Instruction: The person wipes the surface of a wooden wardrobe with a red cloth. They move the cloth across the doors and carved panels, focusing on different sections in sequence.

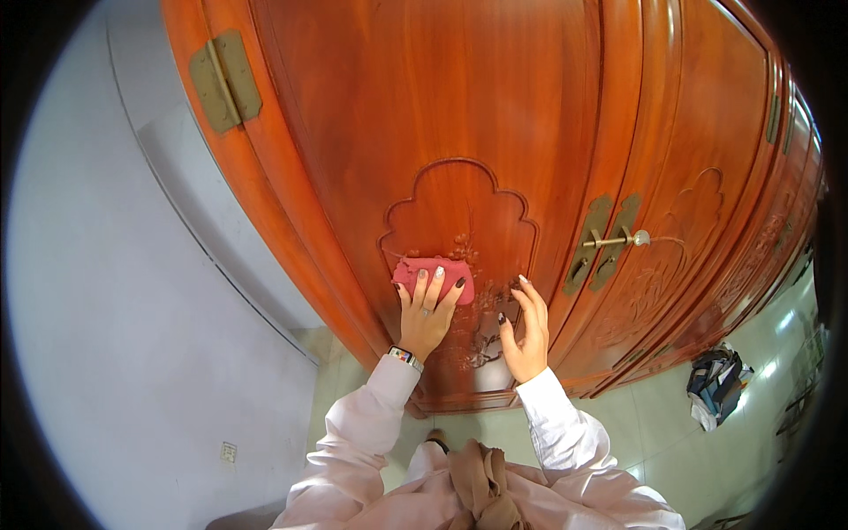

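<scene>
My left hand (426,319) lies with its fingers spread over a folded red cloth (456,270), pressing it against the carved lower part of a wooden cabinet door (424,119). The cloth covers the left side of a scalloped, carved panel (457,189) with flowers in relief. On that wrist is a watch with a lit screen. To the right of the cloth, my right hand (528,334) is bare, with its thumb and fingers apart. It hovers at or close to the panel's right edge; whether the fingertips touch the wood I cannot tell.
A brass bolt latch (606,243) with pull plates projects where the doors meet on the right. A brass hinge (226,81) sits upper left. The pale wall (132,278) stands close on the left. A pile of clothes or bags (717,387) lies on the tiled floor (652,424).
</scene>
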Motion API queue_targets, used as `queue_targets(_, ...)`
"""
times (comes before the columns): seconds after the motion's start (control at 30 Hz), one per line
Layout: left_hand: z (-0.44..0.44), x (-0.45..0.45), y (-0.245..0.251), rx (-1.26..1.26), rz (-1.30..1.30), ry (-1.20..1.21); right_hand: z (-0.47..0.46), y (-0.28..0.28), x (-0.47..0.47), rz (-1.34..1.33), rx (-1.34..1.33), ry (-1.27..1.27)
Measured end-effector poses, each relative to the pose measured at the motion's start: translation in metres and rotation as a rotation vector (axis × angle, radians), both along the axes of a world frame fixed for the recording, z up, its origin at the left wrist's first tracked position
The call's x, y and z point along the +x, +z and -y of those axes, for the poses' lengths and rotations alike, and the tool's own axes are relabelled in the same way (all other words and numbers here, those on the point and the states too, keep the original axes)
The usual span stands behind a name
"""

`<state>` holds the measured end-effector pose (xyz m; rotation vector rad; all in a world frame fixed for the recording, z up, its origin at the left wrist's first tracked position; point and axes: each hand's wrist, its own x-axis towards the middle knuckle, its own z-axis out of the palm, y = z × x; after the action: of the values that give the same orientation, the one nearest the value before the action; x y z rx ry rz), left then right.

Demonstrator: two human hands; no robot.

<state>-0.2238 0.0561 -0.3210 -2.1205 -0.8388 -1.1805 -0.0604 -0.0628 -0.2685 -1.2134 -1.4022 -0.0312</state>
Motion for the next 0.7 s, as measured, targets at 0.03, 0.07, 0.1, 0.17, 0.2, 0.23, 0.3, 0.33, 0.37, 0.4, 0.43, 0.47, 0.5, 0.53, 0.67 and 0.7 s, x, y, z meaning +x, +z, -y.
queue_targets(0.03, -0.001, -0.002, -0.008, -0.008, -0.010, -0.001, 0.000, -0.002, -0.001, -0.002, -0.009, 0.002)
queue_targets(0.07, -0.001, -0.004, -0.017, -0.073, -0.031, 0.019, 0.001, -0.004, -0.002, -0.005, -0.018, 0.010)
queue_targets(0.1, -0.001, -0.008, -0.027, -0.041, -0.021, -0.005, 0.003, -0.006, -0.003, -0.002, -0.017, 0.013)
queue_targets(0.17, 0.001, -0.020, -0.050, -0.124, -0.035, 0.004, 0.005, -0.007, -0.002, 0.004, -0.020, 0.011)
queue_targets(0.2, 0.004, -0.028, -0.062, -0.127, -0.065, 0.022, 0.006, -0.007, -0.001, 0.010, -0.027, 0.006)
queue_targets(0.23, 0.007, -0.037, -0.072, -0.115, -0.051, 0.015, 0.007, -0.008, 0.000, 0.014, -0.031, -0.001)
queue_targets(0.3, 0.009, -0.051, -0.085, -0.101, -0.018, 0.004, 0.010, -0.009, 0.003, 0.019, -0.038, -0.015)
queue_targets(0.33, 0.006, -0.053, -0.084, -0.138, -0.026, 0.023, 0.010, -0.010, 0.005, 0.020, -0.042, -0.020)
queue_targets(0.37, 0.005, -0.054, -0.080, -0.142, -0.021, 0.028, 0.010, -0.011, 0.006, 0.022, -0.050, -0.025)
queue_targets(0.4, 0.008, -0.054, -0.074, -0.105, -0.004, 0.015, 0.010, -0.012, 0.007, 0.021, -0.048, -0.026)
queue_targets(0.43, 0.010, -0.051, -0.064, -0.134, 0.030, 0.046, 0.010, -0.013, 0.007, 0.020, -0.047, -0.027)
queue_targets(0.47, 0.006, -0.046, -0.048, -0.117, 0.074, 0.058, 0.010, -0.015, 0.008, 0.021, -0.047, -0.027)
queue_targets(0.5, 0.003, -0.041, -0.030, -0.101, 0.120, 0.071, 0.010, -0.016, 0.008, 0.024, -0.047, -0.026)
queue_targets(0.53, 0.000, -0.035, -0.011, -0.082, 0.173, 0.052, 0.009, -0.017, 0.007, 0.027, -0.048, -0.023)
queue_targets(0.67, -0.010, -0.023, 0.053, -0.112, 0.290, 0.096, 0.011, -0.020, 0.004, 0.019, -0.058, -0.019)
queue_targets(0.7, -0.007, -0.021, 0.058, -0.063, 0.292, 0.047, 0.011, -0.020, 0.004, 0.018, -0.065, -0.023)
